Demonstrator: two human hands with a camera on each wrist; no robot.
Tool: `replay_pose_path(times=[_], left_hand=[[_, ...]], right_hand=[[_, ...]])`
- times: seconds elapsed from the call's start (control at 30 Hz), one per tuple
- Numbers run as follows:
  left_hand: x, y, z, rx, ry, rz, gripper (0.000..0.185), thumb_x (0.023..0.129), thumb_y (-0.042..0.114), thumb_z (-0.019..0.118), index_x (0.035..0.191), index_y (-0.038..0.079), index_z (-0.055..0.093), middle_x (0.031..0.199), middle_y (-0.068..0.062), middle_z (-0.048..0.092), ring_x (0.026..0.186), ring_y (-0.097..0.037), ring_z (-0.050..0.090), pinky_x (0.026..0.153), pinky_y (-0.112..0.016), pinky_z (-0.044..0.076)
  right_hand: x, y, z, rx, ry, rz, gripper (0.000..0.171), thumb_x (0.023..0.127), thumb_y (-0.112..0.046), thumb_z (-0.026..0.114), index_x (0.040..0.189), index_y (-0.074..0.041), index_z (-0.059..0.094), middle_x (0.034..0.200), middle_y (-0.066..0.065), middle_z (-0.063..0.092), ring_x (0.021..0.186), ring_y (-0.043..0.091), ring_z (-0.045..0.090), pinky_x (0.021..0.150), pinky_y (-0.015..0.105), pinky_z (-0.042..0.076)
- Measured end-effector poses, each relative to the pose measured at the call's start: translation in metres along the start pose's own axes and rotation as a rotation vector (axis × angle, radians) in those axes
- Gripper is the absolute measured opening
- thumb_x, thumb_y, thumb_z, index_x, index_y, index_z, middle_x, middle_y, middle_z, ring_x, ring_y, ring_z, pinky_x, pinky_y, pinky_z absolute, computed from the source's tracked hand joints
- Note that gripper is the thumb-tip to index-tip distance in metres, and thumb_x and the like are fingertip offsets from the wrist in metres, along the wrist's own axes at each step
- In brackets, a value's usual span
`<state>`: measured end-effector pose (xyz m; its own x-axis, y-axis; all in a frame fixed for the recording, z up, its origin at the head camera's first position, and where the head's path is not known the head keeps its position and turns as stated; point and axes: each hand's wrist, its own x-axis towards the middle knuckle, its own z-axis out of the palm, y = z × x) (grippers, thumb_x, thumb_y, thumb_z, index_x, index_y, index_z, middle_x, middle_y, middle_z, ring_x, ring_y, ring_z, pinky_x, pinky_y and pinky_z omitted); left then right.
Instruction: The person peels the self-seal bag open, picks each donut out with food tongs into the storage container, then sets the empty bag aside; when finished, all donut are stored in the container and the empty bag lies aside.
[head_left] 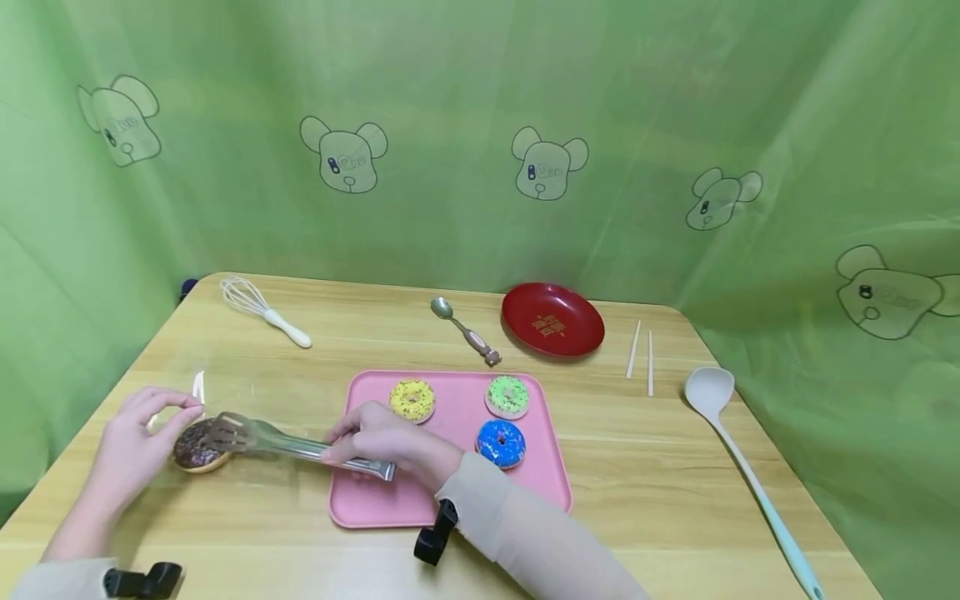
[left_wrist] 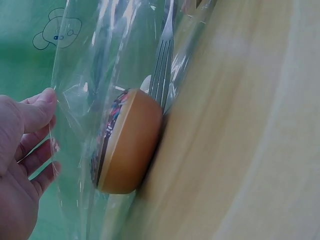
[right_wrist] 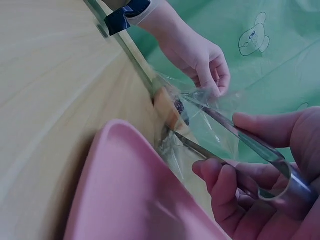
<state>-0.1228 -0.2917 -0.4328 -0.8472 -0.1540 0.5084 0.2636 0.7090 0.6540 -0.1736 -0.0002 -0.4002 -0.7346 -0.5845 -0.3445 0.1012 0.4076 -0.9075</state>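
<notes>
Staged tabletop set: green cartoon-bear backdrop (head_left: 480, 125), wooden table (head_left: 675, 467).

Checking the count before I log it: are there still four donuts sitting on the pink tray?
No. The pink tray holds only three donuts, yellow, green and blue; the chocolate donut lies off it.

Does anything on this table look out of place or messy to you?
Nothing is spilled or broken. One oddity: the chocolate donut lies off the pink tray, inside a clear plastic bag on the bare table, with the tongs reaching in. The other three donuts sit on the tray.
</notes>
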Motion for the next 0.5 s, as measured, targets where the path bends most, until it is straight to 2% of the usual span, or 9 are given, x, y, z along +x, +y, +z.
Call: replay_pose_path(times=[0.33,0.5], left_hand=[[-0.0024,0.0004,-0.0028,-0.003,-0.013,-0.018,0.01,0.086,0.011,0.066,0.092,0.003,0.065,0.094,0.016,0.053,0.096,0.011,0.037,0.097,-0.04,0.032],[-0.0019,-0.0024,-0.0046,-0.008,-0.017,-0.02,0.01,0.087,0.012,0.065,0.092,0.003,0.065,0.093,0.016,0.052,0.096,0.011,0.035,0.093,-0.059,0.031]], right_hand=[[0.0012,0.0007,0.0056,0.021,0.045,0.005,0.022,0.076,-0.006,0.073,0.097,-0.006,0.07,0.075,0.007,0.065,0.049,0.018,0.054,0.043,0.027,0.047],[-0.0015,0.0023,0.0031,0.038,0.05,-0.005,0.024,0.075,-0.003,0.073,0.1,-0.003,0.069,0.076,0.007,0.065,0.047,0.018,0.053,0.043,0.028,0.048]])
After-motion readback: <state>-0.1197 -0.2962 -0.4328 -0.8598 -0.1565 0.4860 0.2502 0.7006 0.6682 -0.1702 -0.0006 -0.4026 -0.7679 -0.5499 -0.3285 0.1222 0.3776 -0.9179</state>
